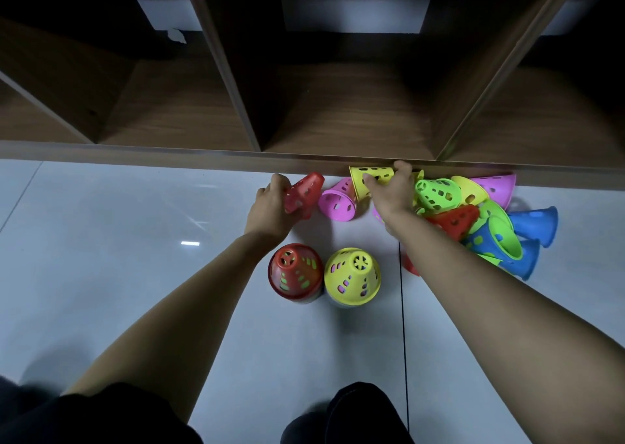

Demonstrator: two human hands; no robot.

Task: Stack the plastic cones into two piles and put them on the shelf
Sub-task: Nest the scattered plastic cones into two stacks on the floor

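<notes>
The wooden shelf (345, 112) spans the view from 10 to 2 o'clock, its open compartments split by slanted dividers. The tiled floor (118, 240) fills the lower half, and every cone in view lies on it or just above it. At 3 o'clock a loose heap (473, 220) of green, yellow, pink, red and blue cones lies tipped on its sides against the shelf base, several partly nested. Just below centre two piles stand upright, wide end down and side by side. The red-topped pile (295, 271) shows green through its slots. At its 3 o'clock, the yellow-topped pile (352, 276) shows pink through its slots. The left hand (270, 203), at 12 o'clock from the red-topped pile, has its grip closed round a tilted red cone (304, 191). The right hand (392, 193) has its grip closed round a yellow cone (370, 178) at the shelf base. A pink cone (338, 200) lies on its side between the two hands.
</notes>
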